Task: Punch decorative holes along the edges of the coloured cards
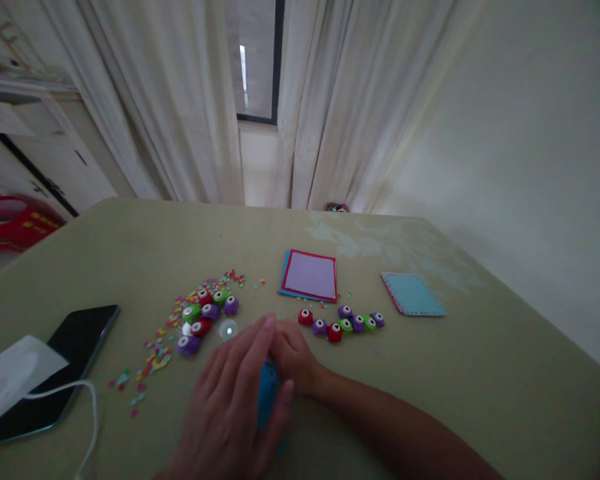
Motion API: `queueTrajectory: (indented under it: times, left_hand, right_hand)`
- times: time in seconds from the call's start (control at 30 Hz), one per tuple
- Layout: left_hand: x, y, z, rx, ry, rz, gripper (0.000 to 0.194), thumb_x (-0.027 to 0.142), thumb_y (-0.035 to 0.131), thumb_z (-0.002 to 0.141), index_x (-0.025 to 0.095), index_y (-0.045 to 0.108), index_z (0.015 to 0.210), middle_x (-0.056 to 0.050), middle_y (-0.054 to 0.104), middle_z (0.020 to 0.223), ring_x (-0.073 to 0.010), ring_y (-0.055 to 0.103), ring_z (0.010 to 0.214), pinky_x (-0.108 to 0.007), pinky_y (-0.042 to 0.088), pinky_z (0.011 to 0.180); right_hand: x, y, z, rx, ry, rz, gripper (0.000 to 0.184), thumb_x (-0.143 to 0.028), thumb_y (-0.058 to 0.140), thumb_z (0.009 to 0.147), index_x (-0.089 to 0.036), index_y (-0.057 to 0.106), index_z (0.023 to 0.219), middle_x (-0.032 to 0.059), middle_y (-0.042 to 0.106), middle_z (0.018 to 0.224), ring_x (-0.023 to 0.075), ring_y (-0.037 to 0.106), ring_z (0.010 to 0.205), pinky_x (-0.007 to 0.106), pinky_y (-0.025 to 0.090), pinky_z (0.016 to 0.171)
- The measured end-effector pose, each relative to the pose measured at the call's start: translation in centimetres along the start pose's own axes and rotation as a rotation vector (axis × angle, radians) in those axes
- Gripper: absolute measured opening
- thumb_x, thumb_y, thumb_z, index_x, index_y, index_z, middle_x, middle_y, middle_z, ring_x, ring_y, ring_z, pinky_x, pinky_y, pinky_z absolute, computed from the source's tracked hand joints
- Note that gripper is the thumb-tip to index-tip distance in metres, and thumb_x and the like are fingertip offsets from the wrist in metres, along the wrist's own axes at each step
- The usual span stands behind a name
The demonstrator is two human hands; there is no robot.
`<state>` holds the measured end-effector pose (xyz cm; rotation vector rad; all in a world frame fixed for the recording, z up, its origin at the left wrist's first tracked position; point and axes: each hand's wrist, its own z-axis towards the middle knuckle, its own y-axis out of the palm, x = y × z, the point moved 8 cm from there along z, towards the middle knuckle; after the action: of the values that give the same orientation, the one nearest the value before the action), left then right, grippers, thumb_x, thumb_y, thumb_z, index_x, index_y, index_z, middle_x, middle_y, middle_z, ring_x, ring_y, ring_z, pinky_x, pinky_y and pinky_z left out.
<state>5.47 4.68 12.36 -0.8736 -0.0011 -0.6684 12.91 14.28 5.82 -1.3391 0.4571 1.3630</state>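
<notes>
My left hand [230,397] reaches in from the bottom, its fingers straight and close together, with the thumb lower on the right. Between that thumb and the fingers shows a blue piece [267,395], mostly covered, so its full shape is hidden. My right hand [296,357] meets the left fingertips from the right. Its fingers are curled, and whatever they hold is hidden behind the left hand. Just beyond the hands lie a small clear round dish [228,329] and a row of red, purple and green eyeball beads [346,325].
More eyeball beads [200,328] lie left among scattered colored confetti [157,359]. Stacked lilac, red and blue squares [310,276] lie farther back, a light blue stitched-edge square [414,295] to the right. A dark tablet [87,337] lies left, under a white object [23,373] with a cord.
</notes>
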Motion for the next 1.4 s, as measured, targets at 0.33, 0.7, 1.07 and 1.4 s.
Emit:
queueTrajectory:
  times: [0.33, 0.7, 1.07, 1.4]
  left_hand:
    - [-5.5, 2.8, -8.2, -0.237, -0.031, 0.193, 0.065, 0.068, 0.061, 0.098, 0.031, 0.052, 0.150, -0.008, 0.075, 0.127, -0.0326, 0.072, 0.107, -0.045, 0.052, 0.094]
    - [-5.2, 2.4, -7.5, -0.230, 0.013, 0.175, 0.063, 0.065, 0.070, 0.094, 0.028, 0.060, 0.145, -0.007, 0.075, 0.124, -0.0300, 0.070, 0.102, -0.045, 0.051, 0.091]
    - [-0.8, 3.3, -6.8, -0.302, 0.426, 0.065, 0.039, 0.042, 0.070, 0.094, 0.028, 0.072, 0.130, -0.002, 0.078, 0.132, -0.0258, 0.069, 0.118, -0.037, 0.051, 0.105]
    - [-1.5, 4.5, -7.4, -0.423, 0.322, -0.063, 0.052, 0.046, 0.080, 0.091, 0.024, 0.067, 0.136, -0.002, 0.080, 0.125, -0.0252, 0.075, 0.109, -0.034, 0.060, 0.097]
  right_hand:
    - [-0.8, -2.9, 0.9, -0.475, 0.059, -0.496, 0.019, -0.036, 0.084, 0.090, -0.023, 0.076, 0.101, -0.0016, 0.070, 0.078, 0.0169, 0.060, 0.072, 0.027, 0.033, 0.062]
    - [1.3, -6.9, 1.6, -0.353, 0.329, -0.909, 0.013, -0.027, 0.074, 0.094, -0.017, 0.082, 0.098, 0.0149, 0.081, 0.097, 0.0298, 0.075, 0.091, 0.034, 0.048, 0.074]
    - [-4.2, 0.9, 1.2, -0.473, -0.216, -0.690, 0.026, -0.025, 0.059, 0.109, -0.020, 0.067, 0.133, 0.0096, 0.073, 0.125, 0.0227, 0.071, 0.105, 0.032, 0.055, 0.089]
    - [-5.7, 9.3, 2.7, -0.547, -0.689, -0.794, 0.014, -0.013, 0.056, 0.109, -0.014, 0.070, 0.112, 0.0090, 0.075, 0.116, 0.0235, 0.063, 0.105, 0.035, 0.054, 0.099]
